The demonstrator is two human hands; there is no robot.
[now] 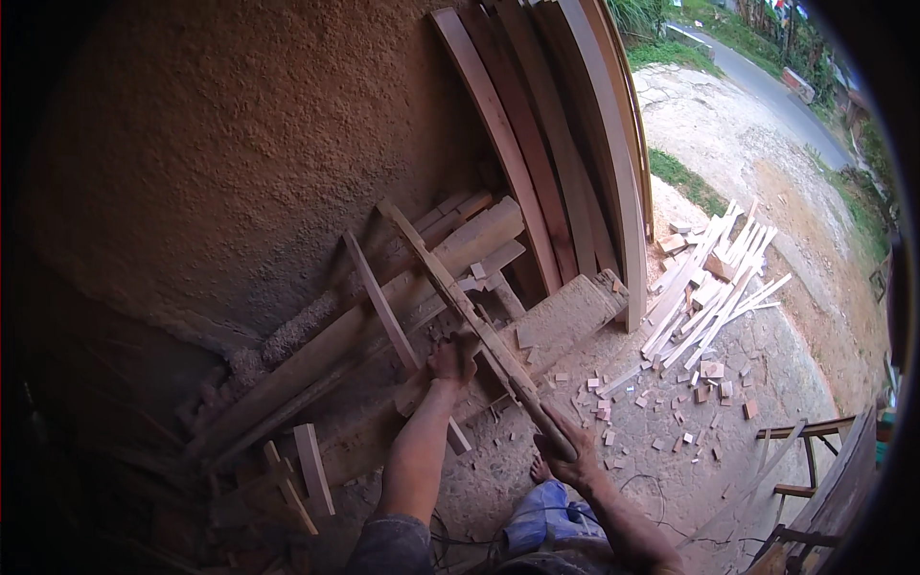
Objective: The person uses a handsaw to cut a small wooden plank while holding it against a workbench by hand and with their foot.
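a rough brown wall (240,144) fills the upper left, in shadow. at lower left, a short pale board (312,470) sits tilted. rightward, a thick timber beam (311,362) runs on a slant, with a thin slat (381,305) crossing it. at centre, the person's left hand (450,360) is curled beside a long, narrow wooden piece (479,328) (whether it grips the piece cannot be told). that piece slopes from beside the wall down to the right hand (575,467), which is closed around its near end. behind, tall curved-looking boards (565,144) lean upright. farther right, pale strips (709,292) lie heaped on the ground, small offcuts (711,369) scattered nearby.
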